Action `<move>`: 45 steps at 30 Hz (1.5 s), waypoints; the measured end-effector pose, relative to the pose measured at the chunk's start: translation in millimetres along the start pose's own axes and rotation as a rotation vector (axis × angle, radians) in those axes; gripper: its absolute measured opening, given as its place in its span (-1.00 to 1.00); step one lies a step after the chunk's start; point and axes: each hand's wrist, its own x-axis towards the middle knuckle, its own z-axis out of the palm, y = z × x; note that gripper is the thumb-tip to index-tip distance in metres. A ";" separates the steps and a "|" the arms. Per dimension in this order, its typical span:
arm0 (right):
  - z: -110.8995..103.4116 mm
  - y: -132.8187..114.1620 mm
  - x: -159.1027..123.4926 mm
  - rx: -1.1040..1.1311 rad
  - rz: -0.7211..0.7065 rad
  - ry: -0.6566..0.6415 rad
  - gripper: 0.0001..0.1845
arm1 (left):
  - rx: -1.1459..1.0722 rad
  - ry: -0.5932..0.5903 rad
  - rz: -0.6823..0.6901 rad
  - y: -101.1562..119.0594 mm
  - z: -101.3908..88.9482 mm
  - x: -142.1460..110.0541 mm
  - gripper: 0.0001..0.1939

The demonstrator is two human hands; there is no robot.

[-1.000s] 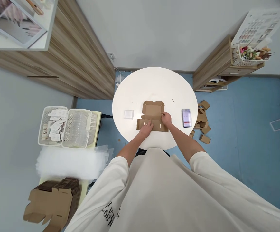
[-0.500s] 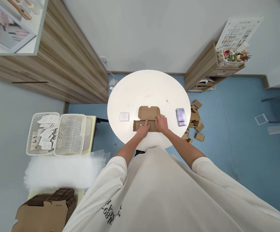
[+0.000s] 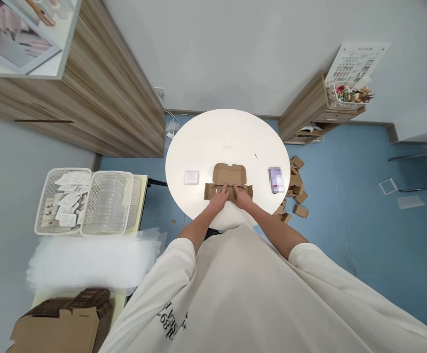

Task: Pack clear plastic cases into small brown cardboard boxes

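Note:
A brown cardboard box (image 3: 230, 174), partly folded, lies near the front of the round white table (image 3: 228, 132). Its notched lid panel spreads flat toward the far side, and small side flaps stick out left and right. My left hand (image 3: 219, 199) grips the box's near part left of the middle, thumb on top. Close beside it, my right hand (image 3: 243, 199) grips the same part, its thumb pointing forward. The fingers below are partly hidden. Left of the box sits a small clear plastic case (image 3: 191, 177); to the right lies a purple packet (image 3: 276, 180), its print blurred.
Folded small boxes (image 3: 301, 211) lie on the floor right of the table. A side table at left holds white baskets (image 3: 106, 203), a pile of translucent sleeves (image 3: 88, 262) and stacked flat cardboard (image 3: 57, 326). Wooden cabinets (image 3: 309, 110) stand by the wall.
My right hand has moved left and nearer from the box's right fold, close to my left hand. The right side flap now shows. The view has shifted slightly.

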 end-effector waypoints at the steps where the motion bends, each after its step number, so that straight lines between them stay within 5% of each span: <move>1: 0.7 -0.5 -0.3 -0.003 0.007 0.004 0.02 | -0.002 0.002 0.005 -0.4 0.4 -0.8 -0.53; 8: -7.3 -6.9 -1.3 -0.008 0.052 -0.021 0.04 | 0.023 0.199 0.055 -13.9 -5.8 -22.7 -0.33; 13: -17.4 -13.8 -4.1 0.026 0.081 -0.066 0.06 | -0.057 0.372 -0.216 -38.0 -9.6 -49.3 -0.26; 17: -20.5 -16.8 -6.5 0.048 0.100 -0.101 0.09 | -0.188 0.323 -0.364 -49.7 -7.3 -48.3 -0.33; 23: -21.1 -18.1 -7.1 0.056 0.116 -0.130 0.11 | -0.359 0.211 -0.365 -45.1 -1.6 -26.4 -0.55; 27: -20.6 -18.4 -6.5 0.052 0.106 -0.122 0.10 | -0.343 0.216 -0.317 -32.5 -1.9 -26.1 -0.60; 34: -17.7 -17.2 -3.5 0.039 0.094 -0.099 0.09 | -0.175 0.195 -0.143 -7.5 -1.8 -35.7 -0.30; 40: -17.8 -18.4 -1.5 0.030 0.097 -0.125 0.12 | -0.170 0.143 -0.141 -12.6 -2.2 -35.3 -0.56; 45: -19.0 -18.9 -2.7 0.038 0.098 -0.132 0.11 | -0.121 0.076 -0.205 -18.8 -13.7 -27.2 -0.58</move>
